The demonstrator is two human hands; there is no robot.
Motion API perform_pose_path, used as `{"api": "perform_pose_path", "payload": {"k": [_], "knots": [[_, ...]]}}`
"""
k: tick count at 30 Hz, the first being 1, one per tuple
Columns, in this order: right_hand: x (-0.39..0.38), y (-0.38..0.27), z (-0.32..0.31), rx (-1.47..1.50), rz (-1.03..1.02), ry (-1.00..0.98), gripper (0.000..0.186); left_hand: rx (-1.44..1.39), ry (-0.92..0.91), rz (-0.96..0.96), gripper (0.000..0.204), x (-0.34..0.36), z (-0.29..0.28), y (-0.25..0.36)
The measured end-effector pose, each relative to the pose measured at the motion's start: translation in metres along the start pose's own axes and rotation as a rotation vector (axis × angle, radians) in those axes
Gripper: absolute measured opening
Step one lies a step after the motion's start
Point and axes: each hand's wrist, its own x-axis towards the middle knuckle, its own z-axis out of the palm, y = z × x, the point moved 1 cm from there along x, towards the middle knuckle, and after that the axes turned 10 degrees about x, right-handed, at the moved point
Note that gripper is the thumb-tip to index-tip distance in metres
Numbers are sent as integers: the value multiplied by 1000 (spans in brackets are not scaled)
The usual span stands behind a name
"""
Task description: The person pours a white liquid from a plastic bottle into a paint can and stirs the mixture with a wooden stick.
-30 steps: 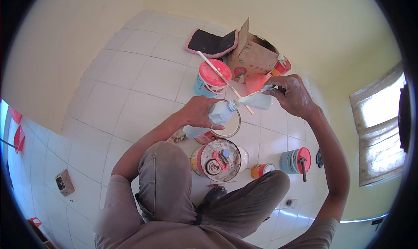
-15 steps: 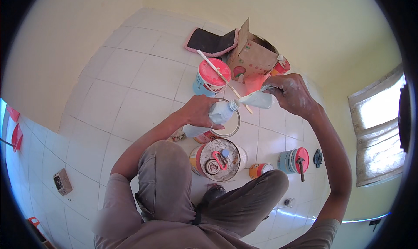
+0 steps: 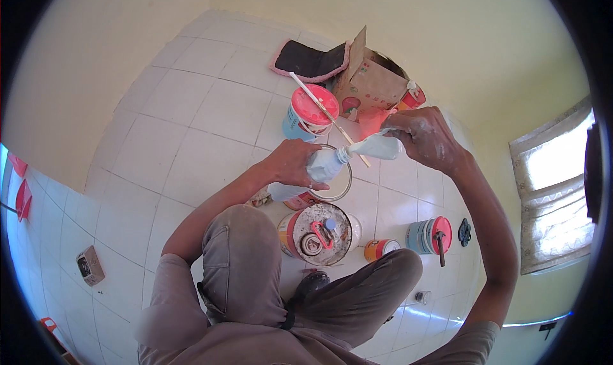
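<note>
My left hand (image 3: 295, 164) is wrapped round a whitish plastic bottle (image 3: 324, 167), tilted with its neck up and to the right. In my right hand (image 3: 423, 136) is a pale, funnel-shaped piece (image 3: 378, 148), pinched at its wide end; its narrow end meets the bottle's mouth. Whether liquid is passing between them I cannot make out. Under the bottle stands an open can (image 3: 348, 186) with whitish contents, partly hidden. A long paint-marked stick (image 3: 329, 116) reaches from a red-lidded blue bucket (image 3: 295, 126) past the can.
Between my knees stands a large paint-crusted metal can (image 3: 335, 240). To its right are a small orange can (image 3: 382, 249) and a blue bucket (image 3: 418, 237) with a hammer-like tool (image 3: 440, 250) on its lid. A cardboard box (image 3: 370, 87) and dark pink-edged mat (image 3: 310, 60) lie ahead.
Almost nothing differs. Both hands keep the bottle and the funnel-shaped piece together; my right hand has shifted very slightly.
</note>
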Motion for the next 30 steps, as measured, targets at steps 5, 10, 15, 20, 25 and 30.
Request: {"api": "perform_pose_path", "payload": {"k": [5,10,15,20,25,30], "knots": [[4,-2,-3,-42,-47,-34,15,-4,4,-2,92,0,0,-1],[8,-5,-6,-58,-88,-37,14,-8,-8,-15,87,0,1,-2],[12,-7,-9,-116,-63,-92,14,-7,-6,-18,80,0,1,-2],[17,-12,-10,-126,16,-157,21,-17,-7,-15,76,0,2,-2],[21,-17,-11,-154,23,-180,17,-42,-5,-15,75,-2,0,-1],[26,-19,-10,-206,-12,-221,15,-42,-3,-12,74,-3,2,-5]]}}
